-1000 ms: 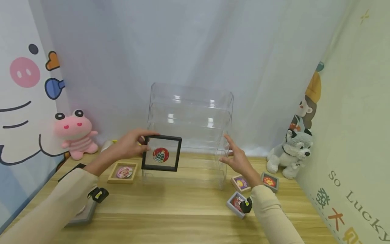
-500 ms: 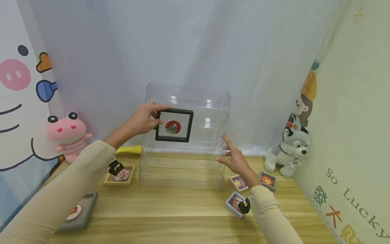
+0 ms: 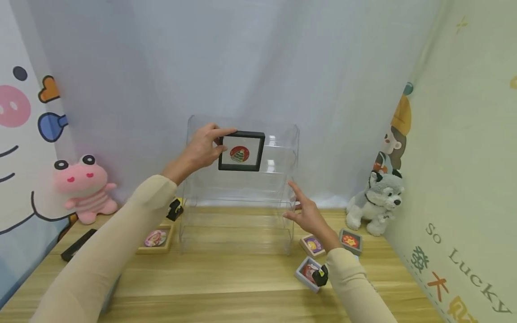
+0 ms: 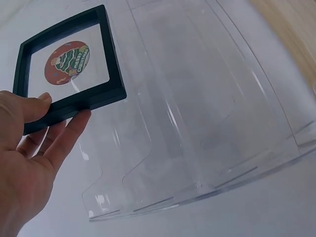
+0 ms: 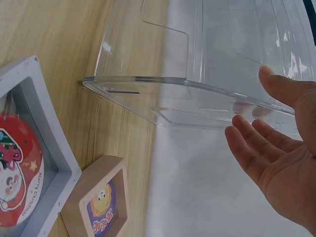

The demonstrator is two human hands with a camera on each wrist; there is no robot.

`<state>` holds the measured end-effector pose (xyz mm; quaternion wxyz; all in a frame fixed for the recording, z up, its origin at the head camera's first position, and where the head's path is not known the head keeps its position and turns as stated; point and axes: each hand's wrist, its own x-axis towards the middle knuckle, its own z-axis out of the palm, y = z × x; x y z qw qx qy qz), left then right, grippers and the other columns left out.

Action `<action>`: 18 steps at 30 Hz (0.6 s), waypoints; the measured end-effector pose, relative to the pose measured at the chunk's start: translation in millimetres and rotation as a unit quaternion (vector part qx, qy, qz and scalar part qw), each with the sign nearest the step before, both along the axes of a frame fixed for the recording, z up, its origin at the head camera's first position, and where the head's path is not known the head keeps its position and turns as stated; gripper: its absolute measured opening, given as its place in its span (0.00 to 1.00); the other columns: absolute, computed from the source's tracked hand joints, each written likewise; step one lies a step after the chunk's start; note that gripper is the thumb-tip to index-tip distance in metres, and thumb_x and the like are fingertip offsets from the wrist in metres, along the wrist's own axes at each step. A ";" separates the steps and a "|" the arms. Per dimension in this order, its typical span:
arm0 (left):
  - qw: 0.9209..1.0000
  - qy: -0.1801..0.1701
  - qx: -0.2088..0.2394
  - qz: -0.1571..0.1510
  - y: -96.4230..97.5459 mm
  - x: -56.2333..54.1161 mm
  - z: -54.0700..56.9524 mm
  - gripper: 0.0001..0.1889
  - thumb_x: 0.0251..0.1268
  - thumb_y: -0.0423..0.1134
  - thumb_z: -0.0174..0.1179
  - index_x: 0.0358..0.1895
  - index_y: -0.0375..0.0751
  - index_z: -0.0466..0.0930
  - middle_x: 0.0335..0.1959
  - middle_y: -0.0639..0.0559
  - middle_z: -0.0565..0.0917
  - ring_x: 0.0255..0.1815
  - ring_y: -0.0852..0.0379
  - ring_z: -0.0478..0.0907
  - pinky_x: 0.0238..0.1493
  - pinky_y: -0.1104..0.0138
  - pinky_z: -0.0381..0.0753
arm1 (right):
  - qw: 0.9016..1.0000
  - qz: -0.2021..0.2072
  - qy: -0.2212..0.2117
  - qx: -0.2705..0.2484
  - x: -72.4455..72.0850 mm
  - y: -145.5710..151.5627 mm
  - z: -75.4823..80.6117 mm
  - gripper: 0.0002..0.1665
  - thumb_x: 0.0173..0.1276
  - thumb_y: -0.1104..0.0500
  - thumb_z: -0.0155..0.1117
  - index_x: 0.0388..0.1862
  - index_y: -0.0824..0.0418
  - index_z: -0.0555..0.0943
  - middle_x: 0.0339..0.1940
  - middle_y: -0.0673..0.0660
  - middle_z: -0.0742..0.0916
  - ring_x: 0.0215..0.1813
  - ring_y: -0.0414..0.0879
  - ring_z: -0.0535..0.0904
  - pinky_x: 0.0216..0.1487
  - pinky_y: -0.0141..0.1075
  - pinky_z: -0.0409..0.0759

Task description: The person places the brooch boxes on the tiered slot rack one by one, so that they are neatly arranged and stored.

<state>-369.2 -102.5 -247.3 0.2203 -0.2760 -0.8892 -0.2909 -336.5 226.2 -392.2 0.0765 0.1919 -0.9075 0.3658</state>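
My left hand (image 3: 203, 146) pinches a black square picture frame (image 3: 261, 152) by its left edge, thumb in front and fingers behind. A round red badge (image 3: 239, 154) with a Christmas tree shows behind its clear pane. The frame is held upright before the upper tiers of a clear tiered display stand (image 3: 234, 233), also seen in the left wrist view. On the stand's right side, my right hand (image 3: 308, 217) has its fingers fairly straight and spread. In the right wrist view, its fingertips (image 5: 239, 121) are right at the stand's clear side panel, with the thumb near the front edge.
Right of the stand lie a pale blue frame (image 3: 298, 274), a beige frame (image 3: 319, 254) and a grey frame (image 3: 359, 249). A wooden frame (image 3: 171, 237) and a black object (image 3: 76, 246) lie left. A pink plush (image 3: 90, 188) and husky plush (image 3: 377, 204) flank the table.
My left hand has raised the black picture frame up and to the right, from the stand's lower left to before its upper tiers. My right hand stays at the stand's side.
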 end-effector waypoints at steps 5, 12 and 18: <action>1.000 0.018 0.011 -0.003 6.9 -8.5 -1.5 0.28 0.65 0.24 0.62 0.68 0.42 0.75 0.50 0.33 0.77 0.46 0.41 0.77 0.48 0.52 0.79 | 1.000 -0.004 -0.002 0.005 0.1 -2.0 1.3 0.56 0.65 0.62 0.72 0.82 0.46 0.49 0.65 0.72 0.76 0.57 0.67 0.81 0.52 0.55 0.84; 0.999 0.033 0.023 -0.002 21.4 -22.7 -3.1 0.27 0.66 0.24 0.60 0.69 0.43 0.74 0.49 0.35 0.76 0.45 0.42 0.76 0.45 0.54 0.77 | 1.000 -0.011 -0.004 0.011 0.9 0.3 3.2 0.57 0.64 0.61 0.72 0.83 0.45 0.48 0.65 0.72 0.75 0.58 0.66 0.81 0.54 0.57 0.83; 0.999 0.037 0.031 0.001 30.7 -32.9 -8.2 0.27 0.67 0.24 0.59 0.69 0.43 0.74 0.50 0.33 0.76 0.44 0.41 0.75 0.44 0.54 0.76 | 1.000 -0.011 -0.011 0.005 1.5 -1.3 1.4 0.56 0.65 0.61 0.72 0.83 0.45 0.48 0.65 0.72 0.75 0.58 0.67 0.81 0.53 0.56 0.84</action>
